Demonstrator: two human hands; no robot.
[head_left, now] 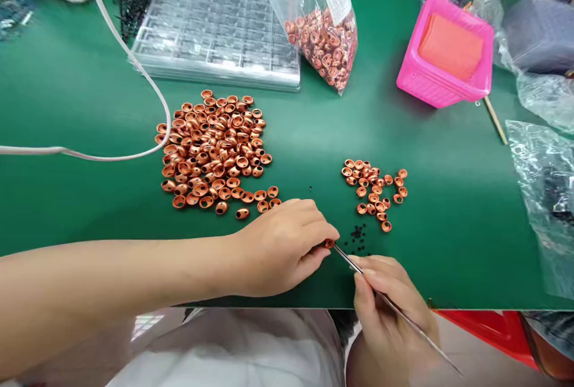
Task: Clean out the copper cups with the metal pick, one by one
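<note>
My left hand (287, 247) pinches a small copper-coloured cup (329, 243) between thumb and forefinger, just above the table's front edge. A thin metal tool (394, 307) is gripped in my right hand (392, 303), its tip touching the cup. Beyond my left hand lies a large pile of copper cups (215, 148), each with a dark hole where it shows. A smaller group of cups (374, 186) sits to the right. Tiny black pieces (357, 232) are scattered between that group and my right hand.
Stacked clear plastic trays (215, 22) stand at the back beside a bag of copper cups (327, 46). A white cable (112, 158) crosses the left side. A pink basket (408, 73) stands at back right, near plastic bags (542, 195). Black parts (137, 1) lie at back left.
</note>
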